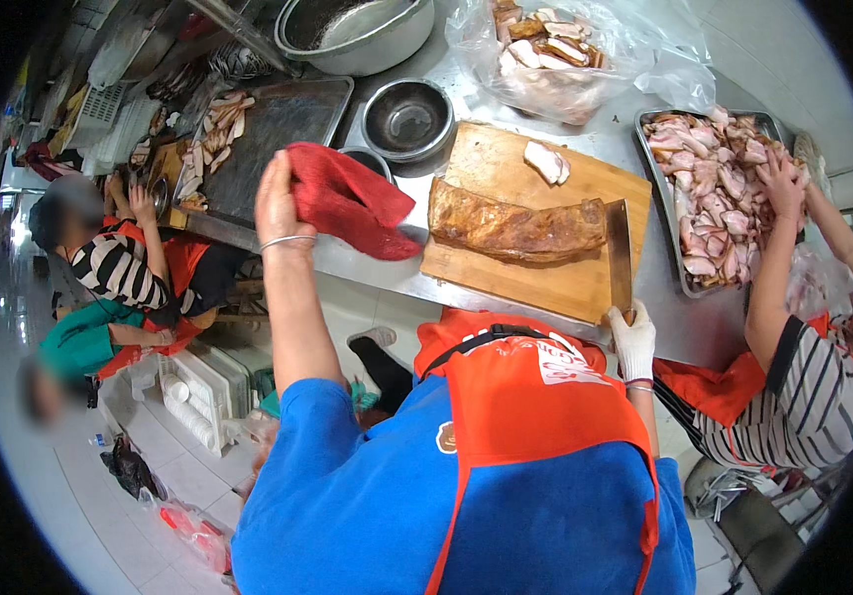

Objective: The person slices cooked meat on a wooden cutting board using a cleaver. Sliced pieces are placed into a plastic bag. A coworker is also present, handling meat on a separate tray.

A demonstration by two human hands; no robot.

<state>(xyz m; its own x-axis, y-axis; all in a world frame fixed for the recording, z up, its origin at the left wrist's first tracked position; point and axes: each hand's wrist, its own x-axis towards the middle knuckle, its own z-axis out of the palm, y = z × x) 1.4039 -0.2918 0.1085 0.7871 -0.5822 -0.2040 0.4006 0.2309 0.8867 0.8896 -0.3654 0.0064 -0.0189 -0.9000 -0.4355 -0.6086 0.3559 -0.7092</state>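
My bare left hand (pixel 281 197) grips a red cloth (pixel 348 201) that hangs out to the right, left of the cutting board. In a white knit glove, my right hand (pixel 631 338) holds the handle of a cleaver (pixel 619 249) at the board's right side. The blade stands against the right end of a long browned slab of pork belly (pixel 515 225). That slab lies across a wooden cutting board (pixel 463 152). Behind it on the board rest a few pale cut slices (pixel 547 163).
Steel bowls (pixel 408 119), a large metal basin (pixel 355 44) and a plastic bag of meat pieces (pixel 553 56) stand behind. At right, a co-worker's hands (pixel 781 186) reach into a tray of sliced meat (pixel 716 193). Another worker (pixel 121 260) sits left beside a dark tray (pixel 277 119).
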